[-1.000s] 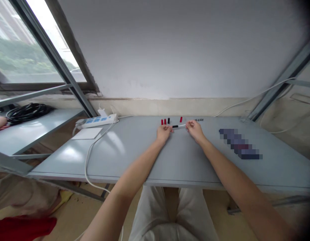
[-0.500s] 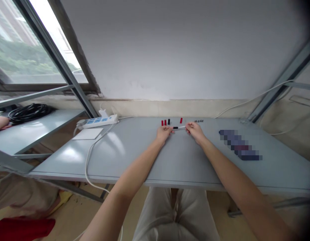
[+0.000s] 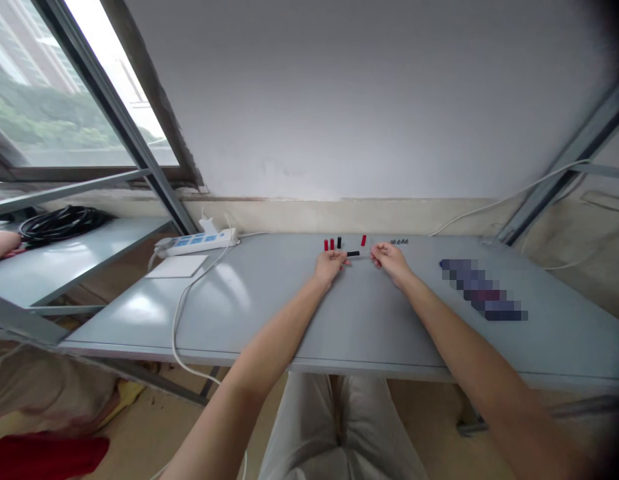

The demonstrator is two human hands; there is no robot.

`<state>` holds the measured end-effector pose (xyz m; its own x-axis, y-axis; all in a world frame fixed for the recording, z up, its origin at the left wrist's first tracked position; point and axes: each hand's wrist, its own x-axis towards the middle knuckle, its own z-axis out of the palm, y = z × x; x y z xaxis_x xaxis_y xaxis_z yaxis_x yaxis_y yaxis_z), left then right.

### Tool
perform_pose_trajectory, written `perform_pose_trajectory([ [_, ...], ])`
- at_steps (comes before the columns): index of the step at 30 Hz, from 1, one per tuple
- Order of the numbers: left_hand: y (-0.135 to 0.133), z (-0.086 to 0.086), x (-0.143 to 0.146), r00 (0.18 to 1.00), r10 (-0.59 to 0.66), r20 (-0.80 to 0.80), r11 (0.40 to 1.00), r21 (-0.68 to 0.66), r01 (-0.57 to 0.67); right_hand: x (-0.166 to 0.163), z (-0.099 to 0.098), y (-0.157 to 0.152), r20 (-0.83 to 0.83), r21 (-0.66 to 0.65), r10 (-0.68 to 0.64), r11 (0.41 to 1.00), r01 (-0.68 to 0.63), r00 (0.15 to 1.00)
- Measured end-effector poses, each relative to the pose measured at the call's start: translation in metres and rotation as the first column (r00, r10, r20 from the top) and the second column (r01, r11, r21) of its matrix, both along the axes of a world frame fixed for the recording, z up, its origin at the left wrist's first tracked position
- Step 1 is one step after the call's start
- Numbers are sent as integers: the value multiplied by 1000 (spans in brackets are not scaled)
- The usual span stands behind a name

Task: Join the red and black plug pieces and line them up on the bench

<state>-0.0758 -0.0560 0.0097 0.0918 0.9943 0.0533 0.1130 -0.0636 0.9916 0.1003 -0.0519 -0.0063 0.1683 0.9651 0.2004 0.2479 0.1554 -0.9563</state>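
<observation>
My left hand (image 3: pixel 330 267) is closed in a pinch near the middle of the grey table (image 3: pixel 369 327). From its fingertips a slim black piece (image 3: pixel 353 253) sticks out to the right. Joined to or lined up with it is a thin pale rod (image 3: pixel 364 257), whose far end my right hand (image 3: pixel 388 260) pinches. The exact kind of this stick cannot be made out. Just behind my left hand two small red cylinders (image 3: pixel 329 245) and a black cylinder (image 3: pixel 339 242) stand upright. Another red cylinder (image 3: pixel 363 240) is behind the gap between my hands.
Several small dark pieces (image 3: pixel 399 242) lie in a row behind my right hand. A blurred-out dark blue item (image 3: pixel 482 290) lies to the right. On the left are a power strip (image 3: pixel 199 241), a white flat panel (image 3: pixel 177 267) and a white cable (image 3: pixel 175 320) hanging over the edge.
Both hands keep their pinch on the stick with almost no movement. The pale rod looks fainter than before. The view has shifted slightly.
</observation>
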Motion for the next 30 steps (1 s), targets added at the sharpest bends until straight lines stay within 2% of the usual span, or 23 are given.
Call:
perform_pose_trajectory([
  [6,-2,0,3,991,-114,64,993,9,114,-11,-1,-5,-45,-19,72,997,-73,996],
  [13,-4,5,4,995,-79,54,997,-1,79,-9,4,-7,-17,-35,132,991,-132,991],
  [16,-5,7,5,998,-33,51,999,28,32,-7,4,-6,107,14,179,983,-181,978],
  [19,-5,6,5,998,-28,56,998,58,25,-7,1,-8,323,93,163,975,-203,932],
  [24,-4,1,7,992,-97,79,995,26,95,-10,0,-8,684,150,29,972,-180,729],
  [27,-3,0,8,990,-67,122,997,-17,69,-13,0,2,746,156,-60,984,-86,664],
  [30,-1,3,4,986,53,158,998,-52,-45,-17,1,18,691,65,-70,997,34,720],
])
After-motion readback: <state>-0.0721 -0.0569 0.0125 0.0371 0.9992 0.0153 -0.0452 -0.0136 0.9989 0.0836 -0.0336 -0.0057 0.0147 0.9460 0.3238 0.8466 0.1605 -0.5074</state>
